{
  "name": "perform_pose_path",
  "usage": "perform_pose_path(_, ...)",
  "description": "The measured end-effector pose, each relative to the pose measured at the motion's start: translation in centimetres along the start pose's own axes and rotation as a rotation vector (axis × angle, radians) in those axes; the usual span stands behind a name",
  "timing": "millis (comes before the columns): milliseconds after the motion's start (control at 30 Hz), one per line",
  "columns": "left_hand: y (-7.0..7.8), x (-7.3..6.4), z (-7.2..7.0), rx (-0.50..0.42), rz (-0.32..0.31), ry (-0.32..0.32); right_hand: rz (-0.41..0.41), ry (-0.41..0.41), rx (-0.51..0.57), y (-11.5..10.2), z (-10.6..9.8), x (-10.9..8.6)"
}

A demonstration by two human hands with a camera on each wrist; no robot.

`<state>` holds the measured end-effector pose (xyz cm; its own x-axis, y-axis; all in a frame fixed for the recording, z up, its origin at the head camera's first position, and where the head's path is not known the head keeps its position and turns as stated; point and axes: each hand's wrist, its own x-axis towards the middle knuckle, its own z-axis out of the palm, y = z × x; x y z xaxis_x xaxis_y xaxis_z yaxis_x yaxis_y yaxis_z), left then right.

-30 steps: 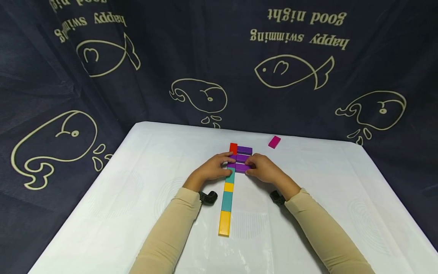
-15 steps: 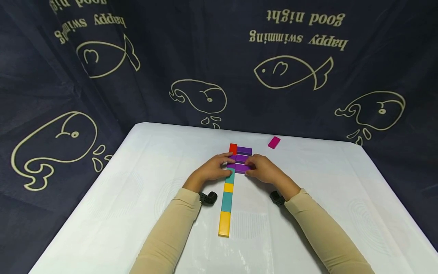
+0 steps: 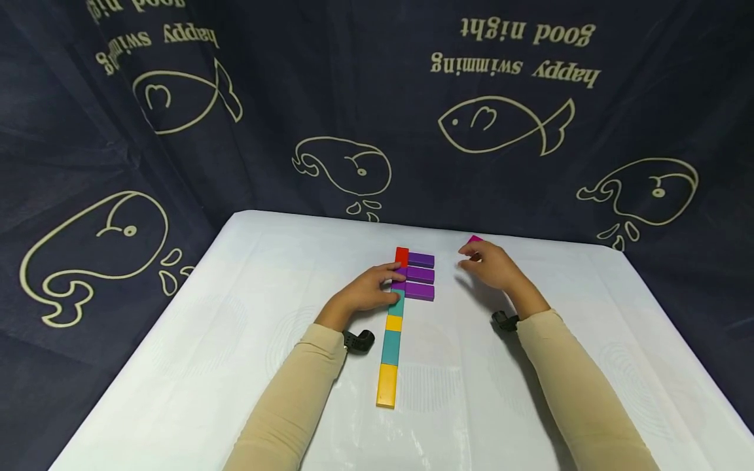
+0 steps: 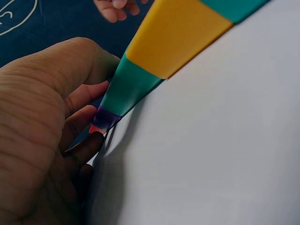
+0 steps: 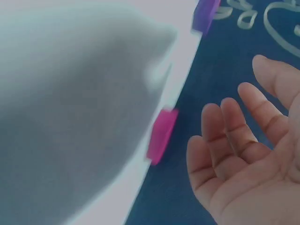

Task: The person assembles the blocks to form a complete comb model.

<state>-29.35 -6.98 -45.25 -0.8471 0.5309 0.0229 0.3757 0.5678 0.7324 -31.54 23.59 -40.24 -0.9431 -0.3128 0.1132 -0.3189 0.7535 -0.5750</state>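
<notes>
A straight row of coloured blocks lies on the table. From far to near come a red block [image 3: 402, 256], purple, a teal block [image 3: 397, 307], a small yellow block [image 3: 393, 323], a second teal block [image 3: 391, 347] and a long yellow block [image 3: 386, 387]. Three purple blocks [image 3: 420, 292] jut out from its right side like comb teeth. My left hand [image 3: 366, 288] rests against the row, thumb at the teal block and fingers over the purple part. Off to the right, my right hand [image 3: 493, 265] holds nothing, fingers spread near a magenta block [image 5: 162, 136], which it partly hides in the head view.
The white tabletop [image 3: 247, 294] ends at a dark curtain [image 3: 353, 78] printed with pale fish and whales. The magenta block lies close to the far edge. Both wrists carry small black cameras [image 3: 360, 341].
My right hand has let go of the nearer purple side blocks and moved right and away, toward the magenta block. My left hand stays where it was.
</notes>
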Motion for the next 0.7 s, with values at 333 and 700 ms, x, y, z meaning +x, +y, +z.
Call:
perform_pose_path(333, 0.0, 0.1, 0.0, 0.005, -0.002, -0.004, 0.107, 0.063, 0.026, 4.1, -1.4, 1.5)
perform_pose_path(700, 0.2, 0.0, -0.1, -0.012, -0.01, -0.007, 0.169, 0.02, 0.038, 5.7, -1.3, 4.1)
